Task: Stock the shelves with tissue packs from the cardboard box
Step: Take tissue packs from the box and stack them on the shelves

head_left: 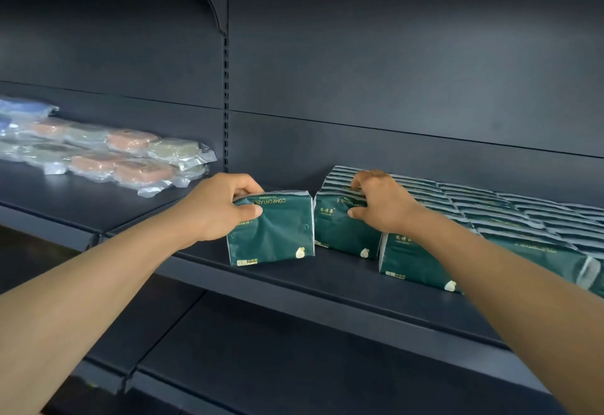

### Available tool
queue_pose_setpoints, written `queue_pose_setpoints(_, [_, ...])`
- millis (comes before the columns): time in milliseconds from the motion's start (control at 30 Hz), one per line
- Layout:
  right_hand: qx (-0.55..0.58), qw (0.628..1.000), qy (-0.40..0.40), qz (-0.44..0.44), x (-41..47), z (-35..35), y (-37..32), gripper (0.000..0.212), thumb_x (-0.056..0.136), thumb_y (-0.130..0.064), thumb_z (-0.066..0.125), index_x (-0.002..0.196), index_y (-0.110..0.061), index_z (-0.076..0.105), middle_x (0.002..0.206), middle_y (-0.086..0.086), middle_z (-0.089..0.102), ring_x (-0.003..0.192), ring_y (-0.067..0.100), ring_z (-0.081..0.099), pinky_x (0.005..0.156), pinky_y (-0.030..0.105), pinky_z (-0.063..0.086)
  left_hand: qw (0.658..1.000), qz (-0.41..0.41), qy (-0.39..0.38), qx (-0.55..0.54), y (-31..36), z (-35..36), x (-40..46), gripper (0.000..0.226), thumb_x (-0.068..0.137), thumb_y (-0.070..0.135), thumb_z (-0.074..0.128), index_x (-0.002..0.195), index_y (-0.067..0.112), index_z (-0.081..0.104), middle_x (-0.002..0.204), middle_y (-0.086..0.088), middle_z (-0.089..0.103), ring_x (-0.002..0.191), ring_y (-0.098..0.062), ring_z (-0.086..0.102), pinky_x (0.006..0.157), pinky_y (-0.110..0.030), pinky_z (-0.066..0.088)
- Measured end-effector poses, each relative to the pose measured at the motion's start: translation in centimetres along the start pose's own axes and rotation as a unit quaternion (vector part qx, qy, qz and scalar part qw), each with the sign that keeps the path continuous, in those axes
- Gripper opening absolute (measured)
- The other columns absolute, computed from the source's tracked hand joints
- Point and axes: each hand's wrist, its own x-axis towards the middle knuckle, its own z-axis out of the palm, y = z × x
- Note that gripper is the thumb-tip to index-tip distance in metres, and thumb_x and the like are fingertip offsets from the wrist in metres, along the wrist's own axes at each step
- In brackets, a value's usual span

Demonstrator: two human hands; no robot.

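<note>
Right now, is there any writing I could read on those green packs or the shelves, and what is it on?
"COMFORTABLE": upside down, on the green pack gripped by the left hand.
"...BLE": partly hidden by the right hand, on the next pack.
Gold characters on that pack and on the front pack: too small to read.
Corner labels on the packs: blurred.
Shelf and wrapped pieces: no writing visible.
</note>
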Motion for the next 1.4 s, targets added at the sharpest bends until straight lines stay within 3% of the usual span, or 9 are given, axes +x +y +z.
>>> queue_pose_setpoints(100, [0.07,0.997,0.011,0.016,-1.0,-2.0,0.4,0.048,0.089,-0.026,0.061,0.13,-0.01,0.043,0.128,0.01,0.049,0.119,0.023,0.047,0.096,0.029,0.039,0.999,0.031,-0.023,-0.008,1.1,0.6,0.3,0.017,0.088,0.013,0.064,0.103,0.021,0.062,0.096,0.015,0.065,0.096,-0.007,0.06,0.074,-0.007,0.038])
queue_pose_setpoints(267, [0.088,0.994,0.059,0.031,-3.2,-4.6,2.0,0.038,0.096,-0.018,0.048,0.132,-0.008,0.042,0.129,0.01,0.05,0.119,0.022,0.047,0.092,0.022,0.034,0.996,0.08,-0.045,-0.012,3.2,3.0,1.9,0.014,0.087,0.015,0.065,0.093,0.025,0.059,0.094,0.009,0.068,0.092,-0.013,0.065,0.087,-0.031,0.05])
queue_pose_setpoints(433, [0.106,0.991,0.066,0.048,-5.2,-4.5,3.4,0.036,0.097,-0.019,0.045,0.132,-0.01,0.042,0.126,0.01,0.051,0.117,0.022,0.049,0.089,0.023,0.037,0.991,0.121,-0.02,0.052,4.3,7.4,3.5,0.018,0.09,0.019,0.061,0.104,0.027,0.055,0.114,0.005,0.044,0.111,-0.012,0.039,0.089,-0.028,0.037])
queue_pose_setpoints(533, [0.102,0.991,0.063,0.056,-6.1,-3.8,4.0,0.037,0.097,-0.019,0.044,0.133,-0.01,0.041,0.126,0.009,0.05,0.117,0.022,0.049,0.089,0.021,0.035,0.992,0.117,0.018,0.054,3.9,9.6,3.3,0.032,0.089,0.015,0.061,0.116,0.026,0.049,0.122,0.004,0.032,0.117,-0.013,0.028,0.09,-0.036,0.043])
queue_pose_setpoints(667, [0.102,0.991,0.06,0.058,-7.2,-3.3,4.1,0.038,0.096,-0.021,0.049,0.132,-0.01,0.042,0.13,0.007,0.048,0.12,0.018,0.047,0.091,0.019,0.032,0.994,0.11,0.023,0.018,2.9,10.7,2.1,0.074,0.085,0.007,0.066,0.141,0.033,0.025,0.139,0.002,0.019,0.116,-0.007,0.021,0.088,-0.024,0.032])
queue_pose_setpoints(767, [0.084,0.994,0.044,0.047,-8.0,-3.3,3.9,0.053,0.089,-0.03,0.06,0.136,-0.015,0.039,0.136,0.003,0.045,0.128,0.018,0.039,0.103,0.026,0.032,0.997,0.08,0.025,0.005,2.7,10.7,2.1,0.085,0.085,0.005,0.066,0.146,0.034,0.014,0.148,-0.004,0.021,0.126,-0.02,0.036,0.091,-0.023,0.029])
queue_pose_setpoints(933, [0.037,0.997,-0.008,0.073,-8.0,-2.2,3.3,0.065,0.09,-0.031,0.059,0.144,-0.019,0.026,0.146,0.002,0.03,0.138,0.022,0.02,0.114,0.04,0.023,0.998,0.052,0.013,0.039,3.7,11.0,2.8,0.066,0.088,0.004,0.06,0.14,0.028,0.026,0.12,-0.008,0.053,0.095,-0.021,0.047,0.081,-0.033,0.042])
queue_pose_setpoints(1167, [-0.004,0.994,0.038,0.099,-7.4,-0.3,3.3,0.049,0.094,-0.031,0.051,0.139,-0.018,0.036,0.14,0.002,0.037,0.131,0.023,0.027,0.11,0.036,0.022,0.998,0.04,0.002,0.044,3.6,11.2,3.2,0.06,0.089,0.008,0.059,0.135,0.031,0.028,0.113,-0.003,0.052,0.102,-0.026,0.051,0.083,-0.039,0.045])
queue_pose_setpoints(1400, [-0.018,0.996,0.033,0.084,-7.9,-0.6,3.1,0.053,0.094,-0.036,0.049,0.141,-0.018,0.033,0.143,0.002,0.035,0.132,0.023,0.027,0.11,0.036,0.022,0.998,0.042,-0.024,0.028,3.8,10.3,2.9,0.068,0.088,0.008,0.061,0.141,0.03,0.024,0.075,0.006,0.042,0.064,-0.016,0.043,0.061,-0.029,0.039])
